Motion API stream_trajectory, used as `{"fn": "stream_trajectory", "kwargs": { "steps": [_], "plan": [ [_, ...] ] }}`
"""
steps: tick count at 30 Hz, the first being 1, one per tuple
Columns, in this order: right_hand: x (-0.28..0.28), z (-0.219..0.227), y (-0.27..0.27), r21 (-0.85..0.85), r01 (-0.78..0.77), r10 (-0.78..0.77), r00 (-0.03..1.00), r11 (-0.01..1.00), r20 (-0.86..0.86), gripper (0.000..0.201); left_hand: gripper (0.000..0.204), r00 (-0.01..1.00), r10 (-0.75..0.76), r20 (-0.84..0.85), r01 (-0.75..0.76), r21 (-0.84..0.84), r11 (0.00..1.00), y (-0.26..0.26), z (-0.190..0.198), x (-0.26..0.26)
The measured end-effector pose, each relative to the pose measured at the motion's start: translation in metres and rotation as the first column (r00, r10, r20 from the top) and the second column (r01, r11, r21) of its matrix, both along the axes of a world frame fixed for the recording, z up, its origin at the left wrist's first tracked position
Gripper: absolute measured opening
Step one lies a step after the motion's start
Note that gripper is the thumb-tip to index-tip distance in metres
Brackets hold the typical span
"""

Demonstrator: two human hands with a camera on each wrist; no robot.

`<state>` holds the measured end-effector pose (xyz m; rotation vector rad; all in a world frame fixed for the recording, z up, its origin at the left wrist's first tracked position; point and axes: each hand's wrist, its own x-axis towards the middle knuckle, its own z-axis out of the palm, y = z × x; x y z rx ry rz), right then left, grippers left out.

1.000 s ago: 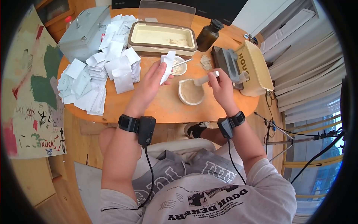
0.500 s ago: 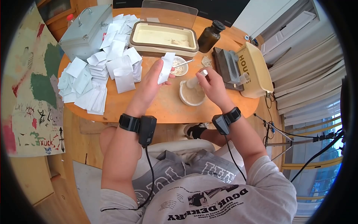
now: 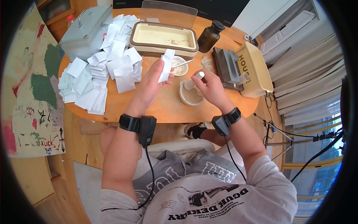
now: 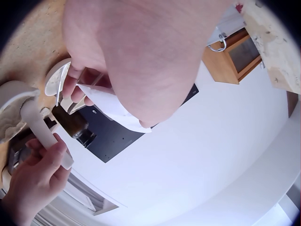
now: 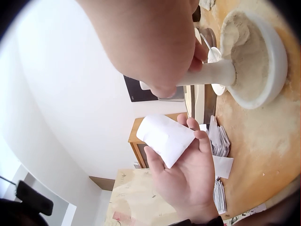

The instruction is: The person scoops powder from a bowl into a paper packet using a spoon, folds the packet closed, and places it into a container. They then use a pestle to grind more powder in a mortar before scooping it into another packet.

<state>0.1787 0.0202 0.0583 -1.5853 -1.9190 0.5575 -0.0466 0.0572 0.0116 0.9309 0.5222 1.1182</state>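
My left hand [image 3: 149, 84] holds a small white paper packet [image 3: 166, 66] upright, left of the mortar. In the right wrist view, the packet lies between the thumb and the curled fingertips, above the palm. The right hand [image 3: 212, 87] grips a white pestle [image 5: 214, 74] by its upper part. The pestle's lower end rests in pale beige powder [image 5: 256, 52] inside a white mortar [image 5: 278, 70], at the side of the bowl. Beyond the mortar stands a small white dish [image 3: 183, 71] of pale powder with a thin white-handled utensil [image 3: 184, 63] lying across it.
Stacks of white paper packets [image 3: 125, 80] cover the table's left side, by a grey metal box [image 3: 84, 31]. A cream lidded case [image 3: 164, 50] stands open at the back. A dark bottle [image 3: 209, 39], a grey device [image 3: 227, 65] and a cream bin [image 3: 257, 71] line the right side.
The right hand has swung the pestle leftward across the mortar, and its handle now stands steeper. My left hand keeps the packet in nearly the same place.
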Motion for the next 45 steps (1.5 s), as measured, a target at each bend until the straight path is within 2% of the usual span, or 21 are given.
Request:
{"fn": "stream_trajectory", "kwargs": {
  "steps": [2, 5, 9, 11, 21, 23, 24, 27, 30, 32, 35, 39, 42, 44, 45],
  "plan": [
    [0.001, -0.001, -0.001, 0.052, -0.023, 0.027, 0.996, 0.998, -0.089, 0.025, 0.046, 1.0, -0.007, 0.001, 0.007, 0.013, 1.0, 0.0, -0.001, 0.001],
    [-0.001, -0.003, -0.004, 0.06, -0.107, 0.108, 0.994, 0.992, -0.009, 0.023, 0.046, 1.0, -0.005, -0.024, 0.005, 0.018, 1.0, -0.001, 0.003, 0.002],
    [-0.004, 0.001, -0.021, 0.07, -0.104, 0.107, 0.994, 0.992, -0.036, 0.021, 0.044, 0.998, -0.003, -0.056, 0.004, 0.009, 1.0, -0.002, 0.003, 0.001],
    [-0.004, 0.001, -0.029, 0.038, -0.136, 0.135, 0.99, 0.99, 0.027, 0.014, 0.044, 0.998, -0.022, -0.051, 0.022, -0.005, 1.0, -0.002, 0.003, 0.003],
    [0.012, -0.004, -0.048, 0.103, -0.139, 0.138, 0.99, 0.985, 0.013, 0.016, 0.042, 0.997, -0.051, -0.06, 0.05, -0.016, 0.999, -0.005, 0.007, 0.005],
    [0.019, -0.003, -0.053, 0.209, -0.081, 0.089, 0.996, 0.974, -0.028, 0.016, 0.043, 0.997, -0.056, -0.05, 0.055, -0.014, 0.998, -0.006, 0.006, 0.002],
    [0.021, -0.003, -0.056, 0.208, -0.085, 0.092, 0.995, 0.974, -0.027, 0.016, 0.044, 0.997, -0.063, -0.048, 0.063, -0.006, 0.998, -0.006, 0.006, 0.002],
    [0.027, -0.006, -0.061, 0.151, -0.081, 0.086, 0.996, 0.985, -0.028, 0.016, 0.047, 0.996, -0.067, -0.06, 0.067, 0.002, 0.998, -0.006, 0.006, 0.004],
    [0.034, -0.019, -0.06, 0.078, -0.035, 0.044, 0.992, 0.996, -0.118, 0.015, 0.048, 0.992, -0.061, -0.113, 0.064, 0.019, 0.998, -0.006, 0.006, 0.003],
    [0.039, -0.02, -0.062, 0.056, 0.052, -0.032, 0.946, 0.997, -0.322, 0.013, 0.049, 0.987, -0.057, -0.151, 0.062, 0.032, 0.998, -0.006, 0.004, 0.001],
    [0.049, -0.019, -0.061, 0.021, 0.116, -0.103, 0.94, 0.993, -0.325, 0.012, 0.05, 0.985, -0.029, -0.17, 0.037, 0.042, 0.998, -0.004, 0.0, 0.003],
    [0.046, -0.021, -0.058, 0.0, 0.094, -0.089, 0.95, 0.996, -0.298, 0.012, 0.051, 0.981, -0.02, -0.191, 0.038, 0.092, 0.995, -0.003, 0.0, 0.005],
    [0.056, -0.028, -0.051, 0.055, 0.143, -0.114, 0.926, 0.988, -0.36, 0.013, 0.052, 0.981, -0.019, -0.192, 0.036, 0.086, 0.996, -0.004, 0.002, 0.003],
    [0.061, -0.027, -0.048, 0.061, 0.244, -0.195, 0.879, 0.968, -0.434, 0.015, 0.052, 0.98, -0.012, -0.198, 0.029, 0.084, 0.996, -0.005, 0.002, 0.003],
    [0.06, -0.024, -0.047, 0.071, 0.255, -0.206, 0.891, 0.964, -0.404, 0.017, 0.052, 0.98, -0.007, -0.201, 0.027, 0.096, 0.995, -0.004, 0.001, 0.003]
  ]
}}
